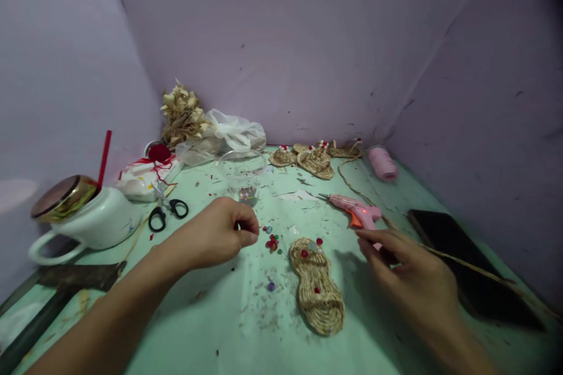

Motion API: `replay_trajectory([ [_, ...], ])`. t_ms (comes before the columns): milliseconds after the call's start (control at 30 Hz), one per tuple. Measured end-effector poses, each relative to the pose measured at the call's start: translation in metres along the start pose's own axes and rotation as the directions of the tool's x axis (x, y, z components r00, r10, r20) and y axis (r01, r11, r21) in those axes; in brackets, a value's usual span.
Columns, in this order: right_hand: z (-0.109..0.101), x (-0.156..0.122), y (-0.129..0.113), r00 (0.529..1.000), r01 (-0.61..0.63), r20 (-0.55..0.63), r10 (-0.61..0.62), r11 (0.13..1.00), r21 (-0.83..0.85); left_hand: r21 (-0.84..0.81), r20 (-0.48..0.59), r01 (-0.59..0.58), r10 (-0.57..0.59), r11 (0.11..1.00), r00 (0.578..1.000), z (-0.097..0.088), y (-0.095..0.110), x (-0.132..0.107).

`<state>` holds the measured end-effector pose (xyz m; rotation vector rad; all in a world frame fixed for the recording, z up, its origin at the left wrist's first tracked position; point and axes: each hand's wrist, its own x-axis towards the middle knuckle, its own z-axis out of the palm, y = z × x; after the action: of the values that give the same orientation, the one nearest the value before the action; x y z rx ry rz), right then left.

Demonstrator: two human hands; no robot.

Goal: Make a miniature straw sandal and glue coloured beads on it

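Observation:
My left hand (231, 228) is over the table with thumb and fingers pinched together; whatever they hold is hidden or too small to make out. Just right of it lie several loose red and green beads (272, 242), and a purple bead (271, 286) sits nearer to me. Between my hands rests a woven straw slipper shape (319, 302) with red beads on it. My right hand (407, 272) is to its right, fingers curled and closed together; their contents cannot be made out. Directly beyond that hand lies a pink glue gun (352, 208), its handle partly covered by the hand.
Black-handled scissors (163, 218), a white mug (99, 220) and a hammer (74, 278) lie left. Woven pieces (315, 163), a plastic bag (237, 130) and dried flowers (182, 114) line the back. Pink thread (382, 164) and a dark flat slab (475, 269) are right.

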<state>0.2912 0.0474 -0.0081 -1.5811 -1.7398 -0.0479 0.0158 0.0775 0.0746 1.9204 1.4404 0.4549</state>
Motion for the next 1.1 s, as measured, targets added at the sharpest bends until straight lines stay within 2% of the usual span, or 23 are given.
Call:
replay_trajectory([
  [133, -0.001, 0.003, 0.007, 0.988, -0.15, 0.012, 0.153, 0.978, -0.148, 0.133, 0.167, -0.075, 0.052, 0.988, 0.985, 0.024, -0.001, -0.002],
  [233, 0.001, 0.003, 0.008, 0.976, -0.211, 0.035, 0.216, 0.97, -0.118, 0.221, 0.249, -0.12, 0.063, 0.968, 0.966, 0.041, 0.0, -0.004],
  [333, 0.004, 0.001, 0.006, 0.978, -0.202, 0.05, 0.202, 0.979, -0.004, 0.285, 0.274, -0.169, 0.089, 0.943, 0.957, 0.05, -0.002, -0.004],
  [433, 0.005, -0.002, 0.003, 0.982, -0.182, 0.065, 0.179, 0.982, 0.042, 0.305, 0.269, -0.208, 0.126, 0.929, 0.955, 0.055, -0.007, -0.002],
  [633, 0.0, 0.002, 0.001, 0.96, -0.263, 0.096, 0.263, 0.965, -0.016, 0.309, 0.28, -0.13, 0.04, 0.942, 0.959, 0.058, -0.011, 0.004],
  [733, -0.005, 0.008, 0.003, 0.926, -0.353, 0.097, 0.365, 0.928, -0.122, 0.199, 0.203, -0.097, 0.055, 0.975, 0.978, 0.053, -0.01, 0.009],
  [800, -0.006, 0.014, 0.005, 0.9, -0.386, 0.132, 0.416, 0.9, -0.204, 0.043, 0.114, -0.049, 0.044, 0.998, 0.993, 0.049, -0.009, 0.012],
  [867, -0.004, 0.021, 0.007, 0.872, -0.384, 0.201, 0.446, 0.878, -0.285, -0.155, 0.065, 0.024, -0.014, 0.988, 0.998, 0.047, -0.009, 0.017],
  [967, 0.004, 0.033, 0.011, 0.827, -0.383, 0.27, 0.494, 0.845, -0.372, -0.415, 0.066, 0.147, -0.132, 0.898, 0.989, 0.051, -0.011, 0.022],
  [1000, 0.007, 0.036, 0.012, 0.807, -0.42, 0.272, 0.525, 0.833, -0.361, -0.488, 0.063, 0.164, -0.153, 0.857, 0.986, 0.054, -0.013, 0.024],
  [1100, 0.011, 0.045, 0.015, 0.722, -0.595, 0.3, 0.624, 0.781, -0.19, -0.654, 0.066, 0.136, -0.123, 0.745, 0.99, 0.065, -0.016, 0.026],
])
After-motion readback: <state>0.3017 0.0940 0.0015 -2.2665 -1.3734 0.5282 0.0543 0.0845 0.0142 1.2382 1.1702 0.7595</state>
